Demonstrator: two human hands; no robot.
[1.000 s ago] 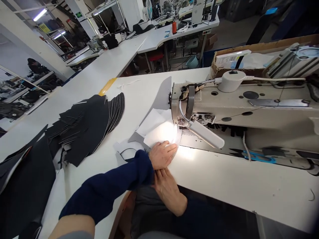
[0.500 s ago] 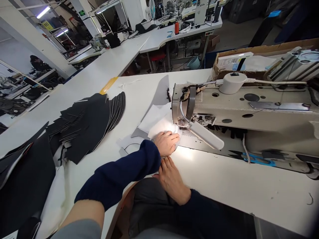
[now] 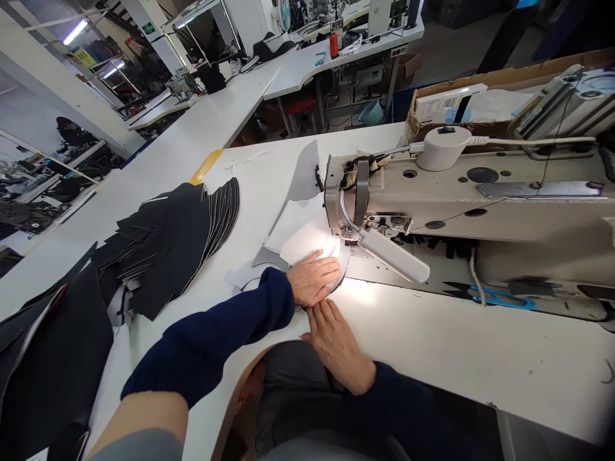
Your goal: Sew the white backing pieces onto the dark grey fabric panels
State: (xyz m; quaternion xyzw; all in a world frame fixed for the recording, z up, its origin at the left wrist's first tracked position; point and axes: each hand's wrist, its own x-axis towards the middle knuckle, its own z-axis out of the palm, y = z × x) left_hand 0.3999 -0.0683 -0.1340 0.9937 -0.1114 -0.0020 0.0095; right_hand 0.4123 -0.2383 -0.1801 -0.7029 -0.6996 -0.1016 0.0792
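My left hand (image 3: 314,278) lies palm down with its fingers stretched over light grey and white fabric (image 3: 307,237), left of the needle area of a sewing machine (image 3: 379,192). The curved edge of the fabric shows beside its fingertips, close to the presser foot. My right hand (image 3: 339,342) is nearer to my body, at the front edge of the same fabric. Its fingers are bent over that edge and the thumb sits apart on the left; how it grips underneath is hidden. A small white lamp (image 3: 396,256) lights the spot.
Stacked black cut pieces (image 3: 177,237) lie at the left, with larger black panels (image 3: 57,346) nearer. Blue-handled scissors (image 3: 504,299) rest under the machine arm. A cardboard box (image 3: 509,80) stands behind the machine. Yellow tape (image 3: 206,166) marks the table's far side.
The view has shifted slightly. My left hand's fingers are more spread, and more of the curved fabric edge shows beside them. My right hand stays at the front edge of the fabric.
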